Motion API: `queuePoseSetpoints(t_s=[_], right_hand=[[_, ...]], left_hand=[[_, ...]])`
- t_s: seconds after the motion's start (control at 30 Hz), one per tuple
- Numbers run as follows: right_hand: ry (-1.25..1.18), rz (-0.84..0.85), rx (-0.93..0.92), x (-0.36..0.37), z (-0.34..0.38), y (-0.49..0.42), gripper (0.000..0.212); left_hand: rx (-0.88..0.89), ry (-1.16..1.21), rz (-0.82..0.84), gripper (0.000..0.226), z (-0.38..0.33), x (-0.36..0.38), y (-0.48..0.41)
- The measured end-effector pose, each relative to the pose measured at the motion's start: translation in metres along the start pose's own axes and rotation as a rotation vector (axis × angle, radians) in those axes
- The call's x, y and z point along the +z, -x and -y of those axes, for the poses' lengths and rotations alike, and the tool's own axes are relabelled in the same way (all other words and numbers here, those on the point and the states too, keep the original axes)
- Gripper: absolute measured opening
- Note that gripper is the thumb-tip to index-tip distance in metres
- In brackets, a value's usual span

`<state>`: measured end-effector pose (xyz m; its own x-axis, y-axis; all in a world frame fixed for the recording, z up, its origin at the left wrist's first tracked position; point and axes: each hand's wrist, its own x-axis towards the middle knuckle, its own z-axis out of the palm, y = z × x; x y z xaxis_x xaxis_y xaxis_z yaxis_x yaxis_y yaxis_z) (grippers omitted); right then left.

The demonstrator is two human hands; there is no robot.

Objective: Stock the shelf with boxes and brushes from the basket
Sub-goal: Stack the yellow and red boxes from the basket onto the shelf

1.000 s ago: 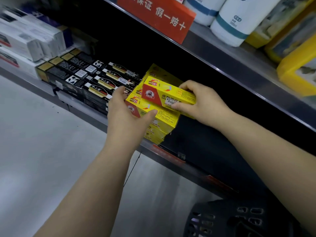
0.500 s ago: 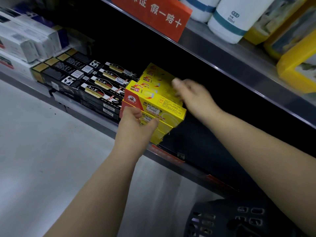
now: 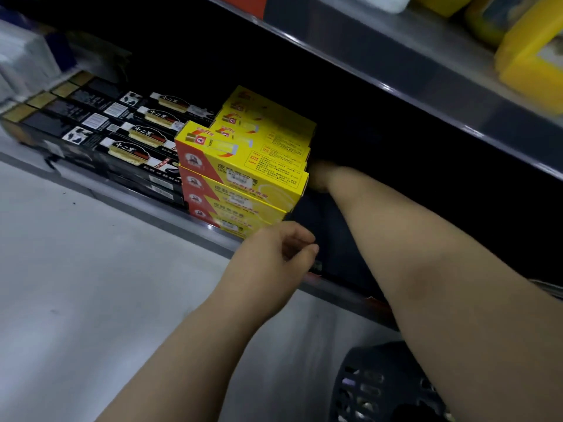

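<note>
A stack of yellow boxes point(image 3: 243, 175) with red corners stands on the lower shelf point(image 3: 146, 210), in two rows. Just below its front right corner is my left hand point(image 3: 274, 254), off the boxes, fingers loosely curled and holding nothing. My right hand point(image 3: 318, 178) reaches into the dark shelf space at the right end of the stack. Only the wrist and the base of that hand show; the fingers are hidden behind the boxes. The dark basket point(image 3: 374, 388) sits on the floor at the bottom right, partly covered by my right forearm.
Black boxes point(image 3: 131, 147) with gold labels lie in rows left of the yellow stack. An upper metal shelf point(image 3: 396, 71) overhangs the space, carrying yellow containers point(image 3: 533, 62). To the right of the yellow stack the shelf is dark. Grey floor lies at the left.
The top yellow box now lies flat on the stack. My left hand let go and dropped below the boxes. My right hand slid from the top down behind the stack's right end.
</note>
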<state>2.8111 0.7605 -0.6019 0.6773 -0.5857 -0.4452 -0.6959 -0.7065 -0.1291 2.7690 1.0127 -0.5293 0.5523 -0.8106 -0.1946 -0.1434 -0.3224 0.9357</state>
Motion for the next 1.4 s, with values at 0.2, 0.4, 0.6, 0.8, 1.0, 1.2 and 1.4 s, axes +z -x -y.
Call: queuePoseSetpoints(t_s=[0.2,0.4,0.6,0.8,1.0,1.2,1.4], right_hand=[[0.071,-0.211,0.060,-0.013,-0.010,-0.002,0.036],[0.088,-0.026,0.195,-0.046,-0.026,0.034,0.039],[-0.497,-0.080,0.230,-0.085,-0.004,0.112,0.042],[-0.448,-0.231,0.016,-0.079,0.011,0.177,0.032],[-0.335,-0.353,-0.243,-0.086,0.034,0.188,0.038],[-0.445,-0.307,-0.379,-0.081,0.062,0.183,0.035],[-0.481,-0.107,-0.235,-0.068,0.069,0.168,0.035]], left_hand=[[0.013,-0.020,-0.012,0.009,0.003,0.001,-0.004],[0.000,-0.010,0.031,0.009,-0.004,0.006,-0.003],[0.000,0.043,0.032,0.011,-0.011,0.001,-0.001],[-0.004,0.047,-0.073,0.009,-0.014,-0.009,0.007],[-0.142,0.153,-0.321,0.014,-0.014,-0.024,0.012],[-0.183,0.269,-0.324,0.037,-0.015,-0.025,0.009],[-0.176,0.297,-0.290,0.054,-0.016,-0.024,0.009]])
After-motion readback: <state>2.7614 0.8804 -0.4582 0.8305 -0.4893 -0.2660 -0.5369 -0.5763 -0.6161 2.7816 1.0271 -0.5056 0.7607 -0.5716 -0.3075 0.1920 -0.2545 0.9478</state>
